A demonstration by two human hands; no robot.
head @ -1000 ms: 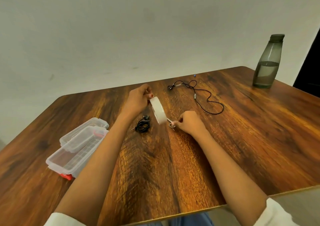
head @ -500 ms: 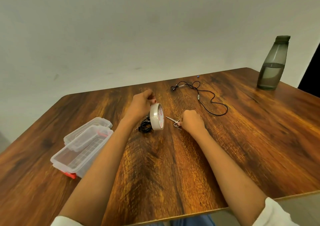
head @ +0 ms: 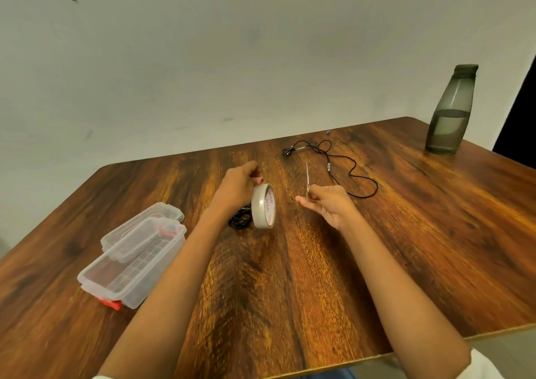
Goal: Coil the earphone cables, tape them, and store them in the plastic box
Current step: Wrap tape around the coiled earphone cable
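Head view: left hand [head: 236, 187] grips tape roll [head: 262, 207]; right hand [head: 329, 206] pinches small scissors [head: 307, 180], blades up. Coiled earphone [head: 240, 221] on table [head: 290, 291], apparently untaped. Second earphone [head: 333, 165] uncoiled, far side. Plastic box [head: 130, 265] open, no earphones inside.

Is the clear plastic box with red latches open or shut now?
Open. The clear plastic box has its clear lid unseated, lying askew over its far end; the near part is uncovered.
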